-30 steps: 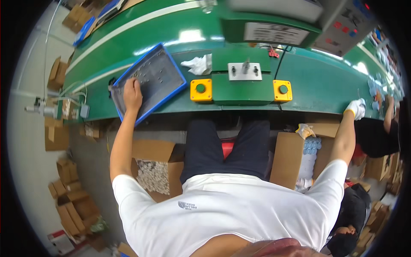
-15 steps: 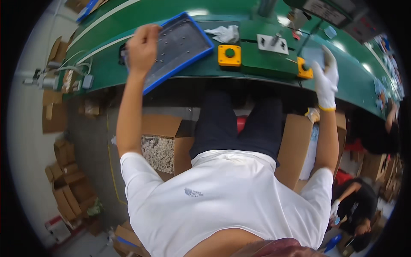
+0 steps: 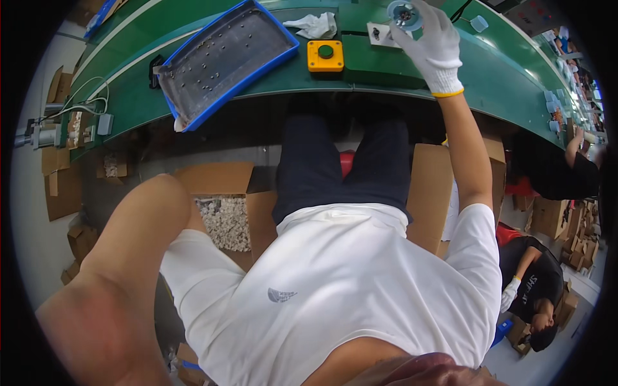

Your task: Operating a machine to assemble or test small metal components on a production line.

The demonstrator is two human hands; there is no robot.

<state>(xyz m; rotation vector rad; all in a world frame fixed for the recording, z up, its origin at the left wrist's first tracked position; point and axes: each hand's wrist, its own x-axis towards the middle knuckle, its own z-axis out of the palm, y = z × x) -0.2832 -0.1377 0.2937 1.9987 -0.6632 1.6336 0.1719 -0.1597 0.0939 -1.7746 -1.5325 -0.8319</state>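
Note:
My right hand (image 3: 438,48), in a white glove with a yellow-edged cuff, grips a small clear plastic cup (image 3: 392,14) by its side over the far part of the bench. Some small dark pieces lie at the bottom of the cup. Just below and left of it is a white plate with black fittings (image 3: 381,33) on a green block (image 3: 380,64). My bare left hand (image 3: 96,328) is raised close to the camera at the lower left, blurred, its fingers hidden. At the bench's left lies a blue-rimmed tray (image 3: 225,61) with several tiny metal parts scattered on its dark bottom.
A yellow box with a green button (image 3: 326,56) stands by a crumpled white cloth (image 3: 315,26) on the green bench (image 3: 257,90). Cardboard boxes (image 3: 219,177) flank my legs, the left one holding many small pale pieces. Another person (image 3: 534,283) is at the lower right.
My left hand has left the tray and come back toward the camera. My right hand has moved left above the plate, and the cup in it now shows clearly.

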